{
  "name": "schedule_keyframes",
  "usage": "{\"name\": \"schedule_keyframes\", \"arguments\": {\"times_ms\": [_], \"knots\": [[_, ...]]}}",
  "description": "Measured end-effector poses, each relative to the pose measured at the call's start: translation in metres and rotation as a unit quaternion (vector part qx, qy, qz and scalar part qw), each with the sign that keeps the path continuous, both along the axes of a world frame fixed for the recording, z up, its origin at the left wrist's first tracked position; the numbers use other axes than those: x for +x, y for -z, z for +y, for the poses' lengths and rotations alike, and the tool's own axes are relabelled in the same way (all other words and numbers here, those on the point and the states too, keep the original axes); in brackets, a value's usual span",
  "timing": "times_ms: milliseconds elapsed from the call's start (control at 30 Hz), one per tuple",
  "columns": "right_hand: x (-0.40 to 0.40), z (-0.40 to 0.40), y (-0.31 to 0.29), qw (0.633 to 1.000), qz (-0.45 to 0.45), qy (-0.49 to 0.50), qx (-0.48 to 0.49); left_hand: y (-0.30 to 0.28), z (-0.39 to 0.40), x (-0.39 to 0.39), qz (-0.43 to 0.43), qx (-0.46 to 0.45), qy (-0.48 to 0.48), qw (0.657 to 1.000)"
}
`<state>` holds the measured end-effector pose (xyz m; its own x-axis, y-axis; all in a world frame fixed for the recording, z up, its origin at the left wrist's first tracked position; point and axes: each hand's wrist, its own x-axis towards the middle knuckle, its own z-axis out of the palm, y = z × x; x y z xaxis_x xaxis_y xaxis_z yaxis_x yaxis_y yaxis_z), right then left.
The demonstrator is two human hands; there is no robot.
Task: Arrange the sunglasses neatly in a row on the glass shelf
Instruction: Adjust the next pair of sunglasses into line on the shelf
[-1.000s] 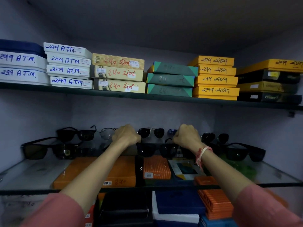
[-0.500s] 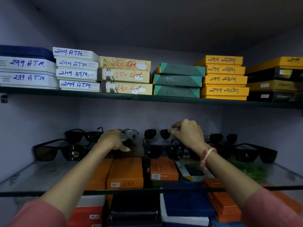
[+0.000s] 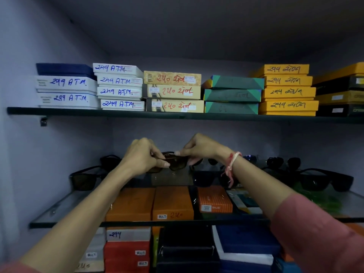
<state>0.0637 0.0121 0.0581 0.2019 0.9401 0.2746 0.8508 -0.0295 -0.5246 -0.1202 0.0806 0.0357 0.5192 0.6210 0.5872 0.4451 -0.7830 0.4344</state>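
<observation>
The glass shelf [image 3: 59, 210] is taken as the landmark: above it, an upper shelf [image 3: 177, 115] is loaded with stacked labelled boxes [image 3: 172, 91], and beneath its glass, orange boxes [image 3: 172, 201] are seen. Along the back of the glass shelf, dark sunglasses [image 3: 325, 180] are ranged from its left end to its right end. Above its middle, a brown-lensed pair of sunglasses [image 3: 175, 161] is held clear of the glass, pinched at its left end by the fingers of the left hand [image 3: 142, 157] and at its right end by those of the right hand [image 3: 201, 147].
</observation>
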Motion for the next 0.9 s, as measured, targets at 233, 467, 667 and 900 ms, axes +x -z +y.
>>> {"name": "schedule_keyframes", "arguments": {"times_ms": [233, 467, 667, 900], "knots": [[-0.009, -0.010, -0.012, 0.994, -0.086, -0.018, 0.059, -0.005, 0.003, -0.014, -0.069, -0.085, 0.001, 0.994], [-0.019, -0.013, -0.006, 0.986, -0.111, 0.019, 0.121, -0.015, 0.013, -0.022, 0.054, -0.117, -0.102, 0.986], [-0.024, 0.000, 0.002, 0.972, -0.077, 0.142, 0.171, -0.016, 0.025, -0.025, 0.033, -0.124, -0.165, 0.978], [-0.033, 0.016, 0.027, 0.973, -0.116, 0.186, 0.071, -0.007, 0.040, -0.020, 0.123, -0.160, -0.186, 0.961]]}}
